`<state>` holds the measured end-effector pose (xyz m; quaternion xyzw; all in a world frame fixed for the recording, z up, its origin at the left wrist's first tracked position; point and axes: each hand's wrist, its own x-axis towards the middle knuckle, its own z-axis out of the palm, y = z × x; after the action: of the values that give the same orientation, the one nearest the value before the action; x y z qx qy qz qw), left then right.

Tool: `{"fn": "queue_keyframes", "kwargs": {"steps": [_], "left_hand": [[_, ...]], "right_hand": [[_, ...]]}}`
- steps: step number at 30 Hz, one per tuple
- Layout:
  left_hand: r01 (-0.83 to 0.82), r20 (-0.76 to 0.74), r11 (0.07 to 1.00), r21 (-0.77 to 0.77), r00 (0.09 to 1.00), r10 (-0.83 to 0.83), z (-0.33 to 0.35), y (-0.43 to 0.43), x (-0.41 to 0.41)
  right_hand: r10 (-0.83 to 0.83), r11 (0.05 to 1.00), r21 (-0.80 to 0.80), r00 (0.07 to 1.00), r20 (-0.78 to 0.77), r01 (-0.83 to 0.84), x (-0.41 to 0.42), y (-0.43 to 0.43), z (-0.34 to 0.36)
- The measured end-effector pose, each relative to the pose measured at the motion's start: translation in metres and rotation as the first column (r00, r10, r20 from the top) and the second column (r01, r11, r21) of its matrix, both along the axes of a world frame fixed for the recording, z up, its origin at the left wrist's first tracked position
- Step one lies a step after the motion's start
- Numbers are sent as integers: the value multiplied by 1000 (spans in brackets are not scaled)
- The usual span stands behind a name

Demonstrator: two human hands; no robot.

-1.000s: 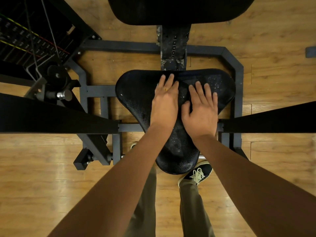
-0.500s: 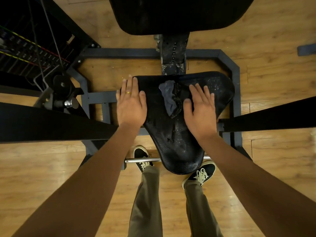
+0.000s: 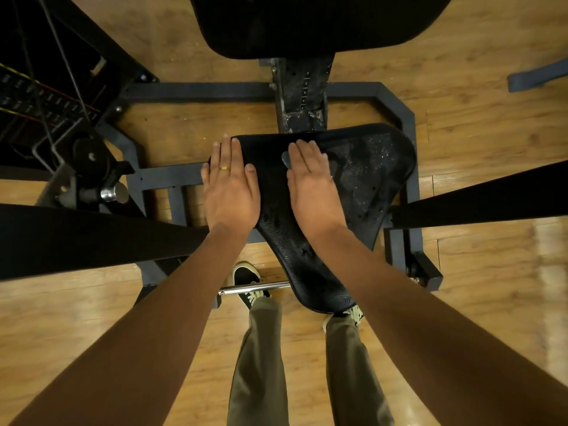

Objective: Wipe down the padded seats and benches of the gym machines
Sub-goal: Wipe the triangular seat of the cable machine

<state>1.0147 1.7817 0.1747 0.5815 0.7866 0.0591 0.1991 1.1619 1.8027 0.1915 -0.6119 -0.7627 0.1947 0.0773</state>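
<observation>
Nearest the viewer, the left shoe (image 3: 245, 276) stood just left of the narrow front end of the black padded seat (image 3: 368, 176). The right shoe (image 3: 355, 313) showed partly beneath that end. A chrome bar (image 3: 255, 287) met the same end from the left. On the seat's left edge lay the left hand (image 3: 230, 187), flat, fingers straight and together, holding nothing. Near the seat's middle the right hand (image 3: 313, 187) pressed flat, fingers straight, upon a dark cloth (image 3: 285, 157), of which only a corner showed. White specks dotted the seat's right part. Beyond the seat stood the seat post (image 3: 302, 93), the grey frame (image 3: 215, 92) and the black back pad (image 3: 307, 23).
</observation>
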Motion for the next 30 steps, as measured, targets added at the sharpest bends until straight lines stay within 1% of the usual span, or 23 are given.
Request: {"fn": "queue_keyframes", "kwargs": {"steps": [2, 4, 8, 11, 13, 16, 18, 21, 26, 28, 30], "left_hand": [[5, 3, 1000, -7, 1000, -5, 2, 0, 0], [3, -2, 1000, -17, 1000, -3, 2, 1, 1], [-36, -26, 998, -49, 999, 35, 6, 7, 7], [-123, -9, 991, -48, 992, 123, 8, 13, 19], [-187, -14, 982, -36, 982, 187, 8, 14, 28], [-228, -31, 974, 2, 973, 228, 6, 14, 35], [-234, -25, 972, 21, 972, 234, 4, 12, 35], [-239, -35, 971, 30, 970, 240, 3, 13, 35], [-232, -57, 972, 19, 971, 233, 4, 14, 36], [-229, -56, 973, 17, 972, 230, 5, 14, 36], [-230, -58, 973, 15, 971, 230, 5, 14, 36]], "right_hand": [[5, 1000, 20, 999, 38, -6, 1, -21, 2], [17, 1000, 8, 999, 47, -17, 4, -21, -2], [4, 1000, 2, 998, 58, -4, 0, 22, -10], [-13, 999, -41, 999, 35, 15, -1, 41, -13], [-14, 999, -36, 1000, 17, 15, 4, 30, -9], [38, 998, -52, 999, -16, -39, 19, -8, 3], [76, 994, -71, 997, -26, -78, 28, -21, 6], [106, 992, -76, 994, 20, -104, 25, 1, -1], [50, 987, -155, 998, 35, -44, 11, 59, -12], [41, 990, -136, 999, 35, -36, 14, 52, -11], [28, 996, -89, 999, 27, -25, 20, 22, -5]]}}
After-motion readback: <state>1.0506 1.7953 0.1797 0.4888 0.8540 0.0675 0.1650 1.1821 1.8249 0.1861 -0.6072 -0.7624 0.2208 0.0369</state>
